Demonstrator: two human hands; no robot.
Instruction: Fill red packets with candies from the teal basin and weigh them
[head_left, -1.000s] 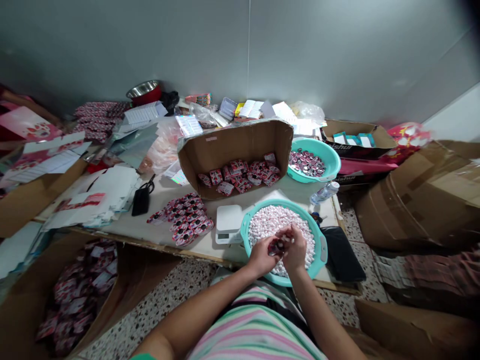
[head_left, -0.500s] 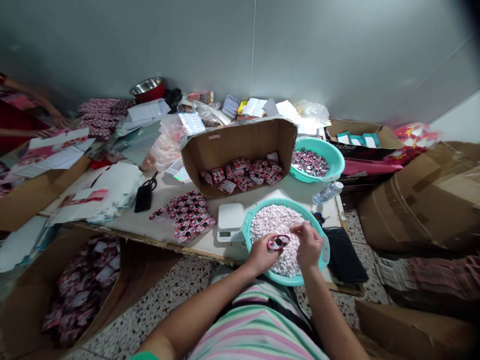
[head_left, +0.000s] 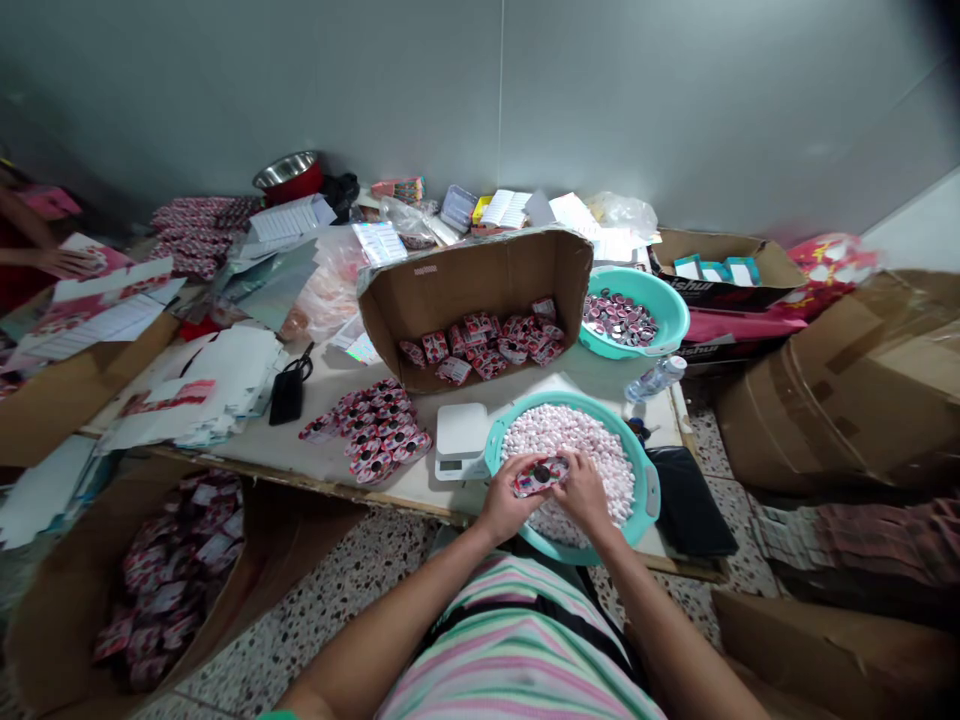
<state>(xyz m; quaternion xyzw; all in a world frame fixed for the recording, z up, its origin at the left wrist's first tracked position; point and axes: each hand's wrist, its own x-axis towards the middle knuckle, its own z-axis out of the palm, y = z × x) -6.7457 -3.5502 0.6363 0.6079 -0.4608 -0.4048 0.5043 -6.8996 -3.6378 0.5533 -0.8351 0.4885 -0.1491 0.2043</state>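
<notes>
Between my two hands is a small red-and-white printed packet [head_left: 541, 477] with a dark round spot in its middle. My left hand [head_left: 504, 502] grips its left end, and my right hand [head_left: 583, 492] is closed on its right end. Both are above a turquoise basin [head_left: 646, 505] filled with small pale pink-white pieces [head_left: 559, 430]. To the left of the basin sits a white scale [head_left: 461, 432]. Beyond the scale, similar packets [head_left: 382, 430] lie in overlapping rows on the table.
A tipped cardboard box [head_left: 480, 275] holds more packets. Behind, a second turquoise basin [head_left: 679, 310] contains small round pieces; a clear bottle [head_left: 656, 380] lies near it. A black folded item [head_left: 690, 500] is at right. Another person's hand [head_left: 71, 262] handles a card at far left.
My right hand has come down and left from above the pieces to the packet. The packet, held by my left hand alone before, is now tilted flatter between both hands.
</notes>
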